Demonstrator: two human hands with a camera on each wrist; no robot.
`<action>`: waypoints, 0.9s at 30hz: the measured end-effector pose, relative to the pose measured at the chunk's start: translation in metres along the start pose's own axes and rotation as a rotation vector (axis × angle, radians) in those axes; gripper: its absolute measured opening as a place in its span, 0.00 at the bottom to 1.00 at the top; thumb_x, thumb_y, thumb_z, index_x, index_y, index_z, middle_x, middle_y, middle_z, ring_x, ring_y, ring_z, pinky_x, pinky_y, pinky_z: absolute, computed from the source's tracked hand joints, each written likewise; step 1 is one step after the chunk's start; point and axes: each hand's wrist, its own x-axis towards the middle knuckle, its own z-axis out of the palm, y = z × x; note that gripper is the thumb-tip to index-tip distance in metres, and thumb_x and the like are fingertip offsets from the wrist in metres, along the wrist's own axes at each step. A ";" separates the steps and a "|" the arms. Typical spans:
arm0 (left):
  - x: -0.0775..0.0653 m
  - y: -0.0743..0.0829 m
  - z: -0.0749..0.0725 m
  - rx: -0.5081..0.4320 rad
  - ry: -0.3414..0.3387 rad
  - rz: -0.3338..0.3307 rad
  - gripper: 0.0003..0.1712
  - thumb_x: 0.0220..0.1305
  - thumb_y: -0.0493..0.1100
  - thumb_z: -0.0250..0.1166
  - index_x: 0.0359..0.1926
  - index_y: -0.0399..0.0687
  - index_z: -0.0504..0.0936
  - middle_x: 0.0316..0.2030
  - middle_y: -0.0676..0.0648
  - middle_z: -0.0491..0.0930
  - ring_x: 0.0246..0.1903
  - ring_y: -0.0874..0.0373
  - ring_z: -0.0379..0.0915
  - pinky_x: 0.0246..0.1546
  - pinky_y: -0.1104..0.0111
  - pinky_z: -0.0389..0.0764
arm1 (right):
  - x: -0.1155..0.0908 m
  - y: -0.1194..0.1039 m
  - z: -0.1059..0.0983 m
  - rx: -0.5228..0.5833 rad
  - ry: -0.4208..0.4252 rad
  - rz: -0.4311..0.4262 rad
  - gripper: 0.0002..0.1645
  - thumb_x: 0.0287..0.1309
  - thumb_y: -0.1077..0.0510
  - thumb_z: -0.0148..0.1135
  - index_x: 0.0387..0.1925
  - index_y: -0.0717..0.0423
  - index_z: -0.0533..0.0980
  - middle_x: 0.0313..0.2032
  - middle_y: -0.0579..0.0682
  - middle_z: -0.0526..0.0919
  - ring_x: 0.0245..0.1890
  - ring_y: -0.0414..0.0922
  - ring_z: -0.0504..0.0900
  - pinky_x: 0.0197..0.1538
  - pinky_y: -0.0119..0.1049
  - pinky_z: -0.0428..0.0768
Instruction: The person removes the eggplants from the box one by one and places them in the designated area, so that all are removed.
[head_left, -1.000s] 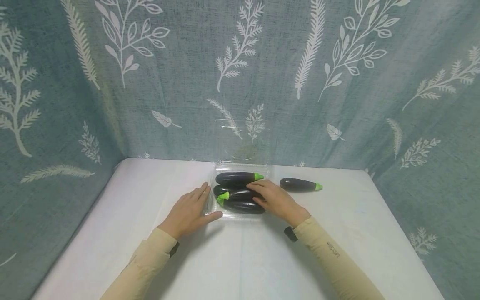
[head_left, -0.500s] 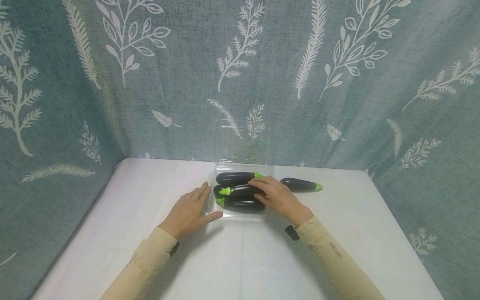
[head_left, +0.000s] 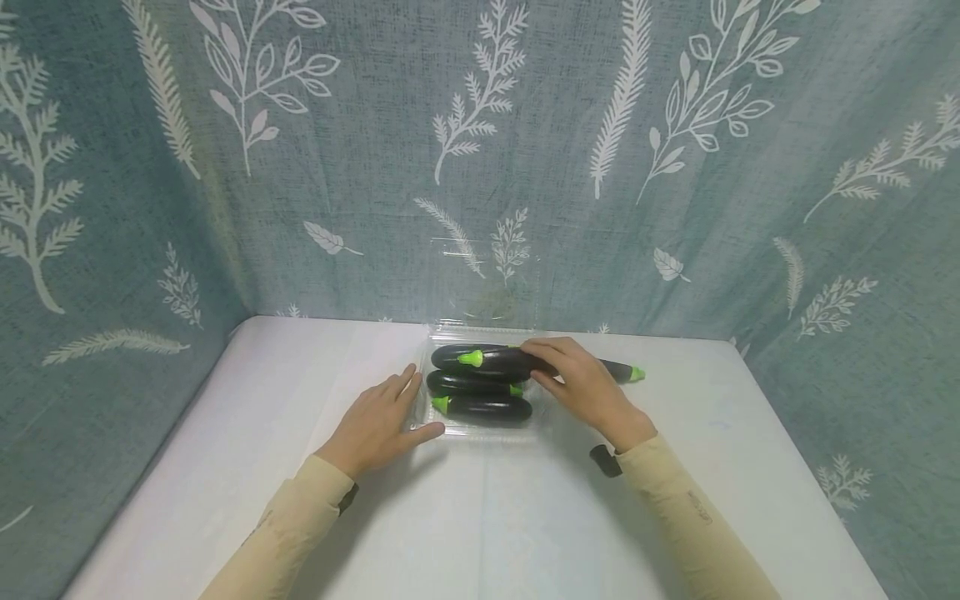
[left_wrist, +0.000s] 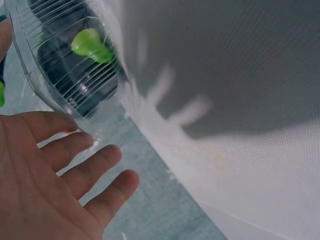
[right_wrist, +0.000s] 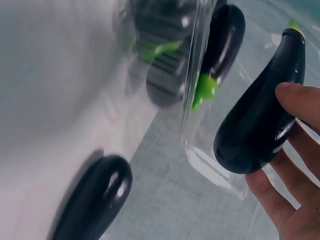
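Observation:
My right hand (head_left: pixel 588 387) grips a dark eggplant (right_wrist: pixel 260 112) by its thick end, thumb on one side and fingers on the other. In the head view this eggplant hangs over the back of a clear plastic container (head_left: pixel 480 432), its green stem end to the left. Three more eggplants lie in the container: one at the back (head_left: pixel 444 358), one in the middle (head_left: pixel 465 384), one at the front (head_left: pixel 491 409). With fingers spread and straight, my left hand (head_left: pixel 375 425) rests against the container's left side; in the left wrist view its fingertips (left_wrist: pixel 82 140) meet the clear wall.
The container's clear lid (head_left: pixel 483 287) stands raised at the back, before the patterned curtain (head_left: pixel 390 125). Another eggplant (right_wrist: pixel 95 200) lies on the white table (head_left: pixel 480 517) right of the container, partly behind my right hand in the head view.
My right hand has lifted the eggplant from atop the others and carried it back and to the right. The middle eggplant is now uncovered. My left hand has stayed still.

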 end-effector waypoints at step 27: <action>0.000 0.003 -0.002 -0.010 -0.008 0.002 0.53 0.67 0.69 0.60 0.71 0.27 0.65 0.71 0.30 0.64 0.67 0.35 0.66 0.65 0.47 0.69 | -0.069 0.051 -0.037 -0.038 0.007 0.273 0.27 0.60 0.62 0.72 0.61 0.54 0.78 0.60 0.53 0.81 0.61 0.53 0.76 0.65 0.51 0.73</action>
